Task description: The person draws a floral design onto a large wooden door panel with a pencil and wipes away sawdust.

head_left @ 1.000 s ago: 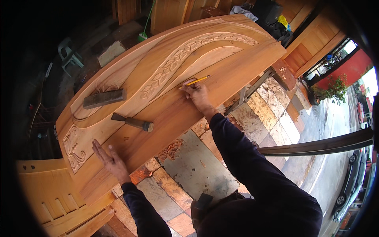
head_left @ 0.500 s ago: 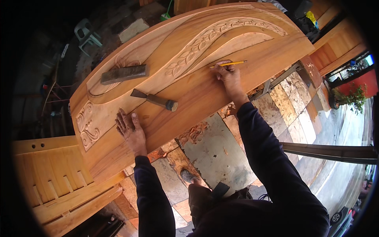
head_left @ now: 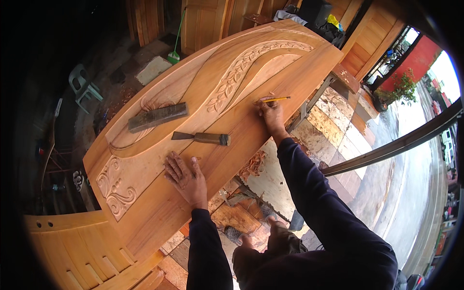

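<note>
A large carved wooden door panel [head_left: 232, 140] lies flat before me, with leafy vine carving [head_left: 237, 77] along a curved band and scrollwork [head_left: 116, 193] in its near left corner. My left hand [head_left: 187, 179] rests on the panel, fingers spread, palm down. Pinched in my right hand [head_left: 270, 116] is a yellow pencil [head_left: 278, 99], held low over the plain wood right of the vine carving. Between the hands and farther in lies a flat-bladed chisel [head_left: 205, 138] with a wooden handle. Beyond it a dark rectangular block [head_left: 158, 117] sits across the carved area.
A slatted wooden piece [head_left: 77, 246] stands at the lower left. At the far left is a pale green plastic chair [head_left: 83, 87]. Wooden doors [head_left: 205, 26] lean at the back. A long dark bar [head_left: 396, 142] crosses the right side, by the wet pavement.
My view has shifted and turned. My left hand has slid rightward along the panel, toward the chisel. My right hand still grips the pencil, now a little nearer the left hand.
</note>
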### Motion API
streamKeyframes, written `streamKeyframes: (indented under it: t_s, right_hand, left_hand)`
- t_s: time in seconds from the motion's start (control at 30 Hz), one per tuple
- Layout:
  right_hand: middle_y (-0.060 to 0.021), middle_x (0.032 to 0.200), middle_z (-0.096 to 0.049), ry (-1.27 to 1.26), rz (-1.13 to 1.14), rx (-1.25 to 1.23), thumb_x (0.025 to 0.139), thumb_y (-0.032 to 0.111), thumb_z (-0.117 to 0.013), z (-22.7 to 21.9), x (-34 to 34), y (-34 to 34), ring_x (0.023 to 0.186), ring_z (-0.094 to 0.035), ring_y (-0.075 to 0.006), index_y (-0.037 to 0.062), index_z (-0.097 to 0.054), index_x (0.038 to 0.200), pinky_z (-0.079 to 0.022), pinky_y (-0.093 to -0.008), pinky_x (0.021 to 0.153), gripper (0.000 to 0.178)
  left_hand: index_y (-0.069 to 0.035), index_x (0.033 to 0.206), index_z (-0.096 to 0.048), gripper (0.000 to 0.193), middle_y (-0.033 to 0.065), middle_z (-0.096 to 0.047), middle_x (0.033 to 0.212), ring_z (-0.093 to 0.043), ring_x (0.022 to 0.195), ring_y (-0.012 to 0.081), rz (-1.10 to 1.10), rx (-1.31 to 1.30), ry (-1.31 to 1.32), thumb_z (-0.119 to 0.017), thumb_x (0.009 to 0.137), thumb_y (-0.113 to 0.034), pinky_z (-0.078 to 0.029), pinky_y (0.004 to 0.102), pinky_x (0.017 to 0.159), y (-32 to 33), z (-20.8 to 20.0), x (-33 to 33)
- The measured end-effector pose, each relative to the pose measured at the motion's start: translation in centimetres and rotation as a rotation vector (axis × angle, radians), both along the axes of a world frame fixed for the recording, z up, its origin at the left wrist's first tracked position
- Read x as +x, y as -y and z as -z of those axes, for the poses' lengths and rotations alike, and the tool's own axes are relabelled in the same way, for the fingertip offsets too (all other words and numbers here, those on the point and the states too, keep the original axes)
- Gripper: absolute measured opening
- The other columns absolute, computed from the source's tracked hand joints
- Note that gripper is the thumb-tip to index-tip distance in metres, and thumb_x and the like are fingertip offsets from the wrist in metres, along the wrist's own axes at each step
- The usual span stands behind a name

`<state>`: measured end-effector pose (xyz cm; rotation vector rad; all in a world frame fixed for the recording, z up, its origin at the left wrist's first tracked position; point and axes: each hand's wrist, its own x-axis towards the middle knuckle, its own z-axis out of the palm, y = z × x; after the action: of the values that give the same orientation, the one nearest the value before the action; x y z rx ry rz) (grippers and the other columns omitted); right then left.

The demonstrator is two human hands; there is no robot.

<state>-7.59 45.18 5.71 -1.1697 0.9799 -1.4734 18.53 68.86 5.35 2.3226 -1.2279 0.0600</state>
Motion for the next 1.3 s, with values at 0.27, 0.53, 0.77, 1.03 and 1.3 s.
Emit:
streamKeyframes:
  t_s: [0.27, 0.53, 0.77, 1.03, 1.3]
  right_hand:
    - [-0.0076, 0.088, -0.07, -0.073, 0.046, 0.106, 0.098, 0.003, -0.065, 0.1, 0.0, 0.5, 0.061, -0.055, -0.012, 0.0014, -0.062, 0.105, -0.045, -0.026, 0.057, 0.008]
    - [-0.0041, 0.086, -0.072, -0.116, 0.074, 0.184, 0.1, 0.007, -0.068, -0.5, 0.2, 0.1, 0.058, -0.055, -0.0106, 0.0038, -0.064, 0.107, -0.042, -0.0262, 0.053, 0.008]
    - [-0.0015, 0.075, -0.065, -0.063, 0.113, 0.173, 0.097, 0.007, -0.071, -0.5, 0.0, -0.3, 0.059, -0.056, -0.01, 0.0029, -0.065, 0.106, -0.044, -0.0276, 0.052, 0.011]
    - [-0.0011, 0.078, -0.066, -0.031, 0.13, 0.184, 0.099, 0.007, -0.069, 0.3, -0.5, 0.3, 0.06, -0.055, -0.0087, 0.0046, -0.065, 0.103, -0.043, -0.0257, 0.054, 0.006]
    - [-0.0039, 0.095, -0.075, -0.039, 0.173, 0.18, 0.101, 0.008, -0.067, -0.1, -0.5, 0.6, 0.066, -0.057, -0.0086, 0.0058, -0.062, 0.108, -0.047, -0.025, 0.059, 0.008]
  left_hand:
    - [-0.01, 0.167, -0.019, 0.073, 0.0169, -0.018, 0.174, -0.013, 0.161, 0.0376, 0.07, 0.057, -0.065, -0.035, 0.11, -0.054, -0.007, 0.0571, 0.128, -0.5, -1.9, -0.2]
    - [-0.007, 0.167, -0.017, 0.071, 0.019, -0.015, 0.174, -0.013, 0.16, 0.039, 0.104, 0.116, -0.117, -0.032, 0.112, -0.05, -0.009, 0.0556, 0.128, -0.6, -3.9, -0.6]
    - [-0.002, 0.166, -0.018, 0.07, 0.0239, -0.016, 0.172, -0.012, 0.16, 0.0398, 0.148, 0.109, -0.166, -0.032, 0.113, -0.046, -0.008, 0.0563, 0.128, -0.1, -5.0, -1.1]
    - [0.001, 0.164, -0.019, 0.066, 0.027, -0.016, 0.171, -0.013, 0.158, 0.0462, 0.399, -0.048, -0.186, -0.044, 0.112, -0.031, -0.014, 0.0585, 0.127, 0.8, -6.8, -1.2]
    - [0.001, 0.153, -0.045, 0.052, 0.0247, -0.04, 0.162, -0.03, 0.153, 0.0467, 0.728, -0.397, -0.136, -0.055, 0.107, -0.022, -0.026, 0.0568, 0.124, 17.8, -7.3, 6.9]
